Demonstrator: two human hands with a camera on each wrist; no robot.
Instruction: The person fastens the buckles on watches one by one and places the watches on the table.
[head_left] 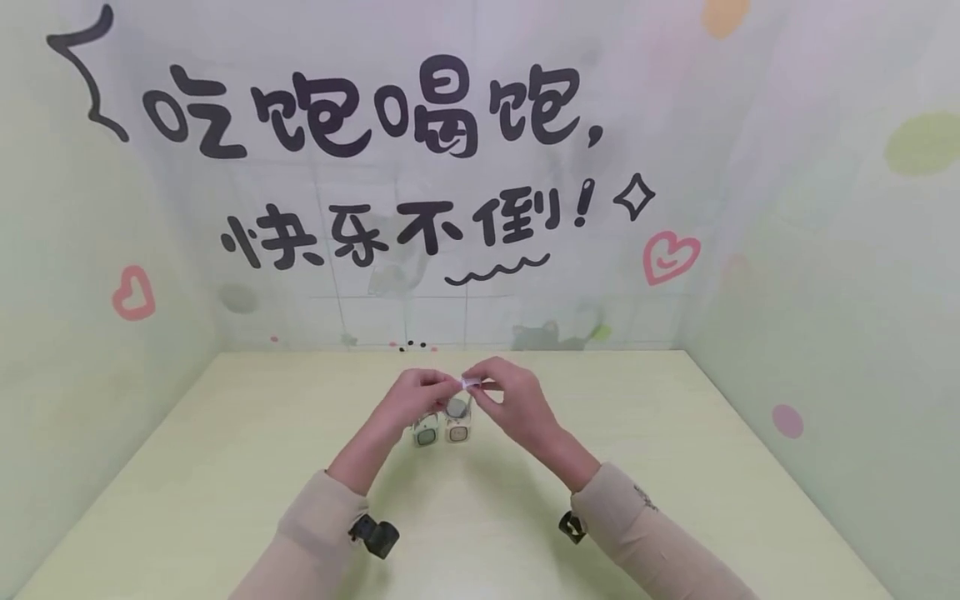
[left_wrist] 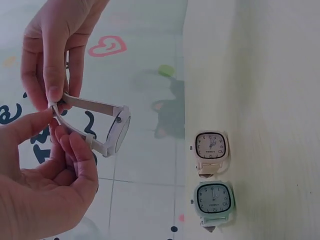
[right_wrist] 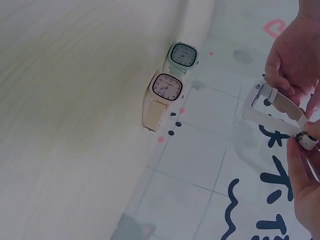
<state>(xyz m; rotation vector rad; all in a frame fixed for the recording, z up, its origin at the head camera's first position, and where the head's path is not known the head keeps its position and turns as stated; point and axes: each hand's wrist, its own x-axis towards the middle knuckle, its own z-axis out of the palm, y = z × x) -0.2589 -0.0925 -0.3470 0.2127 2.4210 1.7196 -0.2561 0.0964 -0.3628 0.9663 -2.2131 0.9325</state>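
Above the table, both hands hold a white wristwatch (left_wrist: 117,131) by its strap, which bends into a loop. My left hand (head_left: 412,404) pinches the strap near its joined ends with thumb and fingers. From the other side my right hand (head_left: 513,400) pinches the same spot. A small white piece with dark marks (right_wrist: 306,141) sits at the right fingertips in the right wrist view. The fingers partly hide the strap ends. Below the hands stand a pink watch (left_wrist: 210,145) and a mint-green watch (left_wrist: 213,198), side by side, dials showing.
The pale wooden table (head_left: 465,533) meets a printed backdrop (head_left: 420,317) with dark lettering, hearts and dots. Side walls (head_left: 847,333) rise at left and right. A black wrist camera (head_left: 375,536) sits at the left cuff, another dark one (head_left: 572,527) at the right.
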